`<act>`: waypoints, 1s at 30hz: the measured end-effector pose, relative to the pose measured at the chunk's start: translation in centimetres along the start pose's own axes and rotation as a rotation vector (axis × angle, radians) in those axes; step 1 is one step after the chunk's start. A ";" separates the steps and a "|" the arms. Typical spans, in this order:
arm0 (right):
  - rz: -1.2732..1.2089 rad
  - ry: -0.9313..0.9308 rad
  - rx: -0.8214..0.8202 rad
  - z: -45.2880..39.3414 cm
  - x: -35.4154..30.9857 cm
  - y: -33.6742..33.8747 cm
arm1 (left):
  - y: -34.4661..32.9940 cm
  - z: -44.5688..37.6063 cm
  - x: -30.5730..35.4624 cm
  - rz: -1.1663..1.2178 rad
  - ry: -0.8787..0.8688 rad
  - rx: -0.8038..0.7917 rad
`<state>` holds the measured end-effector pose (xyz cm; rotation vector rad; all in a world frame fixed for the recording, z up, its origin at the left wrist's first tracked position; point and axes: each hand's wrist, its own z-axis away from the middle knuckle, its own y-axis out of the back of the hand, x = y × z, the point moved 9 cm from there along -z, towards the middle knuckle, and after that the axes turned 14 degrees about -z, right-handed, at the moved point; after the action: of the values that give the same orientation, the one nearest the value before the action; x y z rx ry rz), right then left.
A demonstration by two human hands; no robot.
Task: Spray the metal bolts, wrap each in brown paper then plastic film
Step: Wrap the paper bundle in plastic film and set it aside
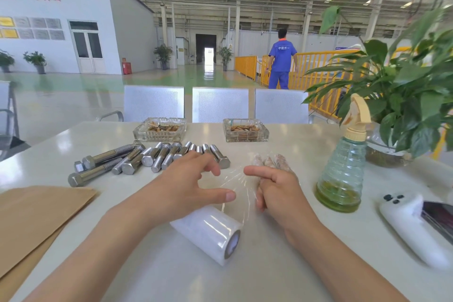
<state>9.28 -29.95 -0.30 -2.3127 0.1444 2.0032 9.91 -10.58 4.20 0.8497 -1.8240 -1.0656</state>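
Head view showed the left hand (188, 186) spread open above the plastic film roll (210, 235), gripping nothing; the right hand (274, 189) pinched a stretched film sheet (239, 187) in curled fingers. Bare metal bolts (147, 158) lay grouped behind the left hand; wrapped bolts (270, 160) lay behind the right hand; brown paper (36, 216) lay at the table's (269, 282) left edge; the spray bottle (345, 164) stood upright at right.

Bolts (152, 162) block left; spray bottle (343, 171) right; near table edge (196, 284) free

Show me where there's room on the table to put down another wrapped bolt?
Bare table lies between the film roll and the white device, and beside the right-hand ashtray up to the spray bottle. It's crowded around the bolts, the brown paper and both hands.
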 end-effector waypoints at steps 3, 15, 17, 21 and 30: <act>0.051 0.023 0.008 0.1 0.0 0.7 | -0.1 0.3 0.7 0.026 0.007 -0.014; 0.221 0.166 0.025 0.9 -1.6 1.6 | 0.8 5.4 1.9 -0.017 0.096 -0.365; 0.254 0.185 0.040 1.1 -2.0 2.0 | 1.0 5.9 1.7 -0.085 0.191 -0.324; 0.273 0.220 0.088 2.0 -2.4 3.8 | 0.6 6.7 1.9 -0.194 0.327 -0.224; 0.489 0.231 0.165 6.4 -2.6 7.1 | 2.0 7.7 1.2 0.018 0.351 -0.227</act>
<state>1.76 -36.13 1.36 -2.5702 0.9331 1.7925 2.17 -8.22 4.21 0.8227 -1.3886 -1.0167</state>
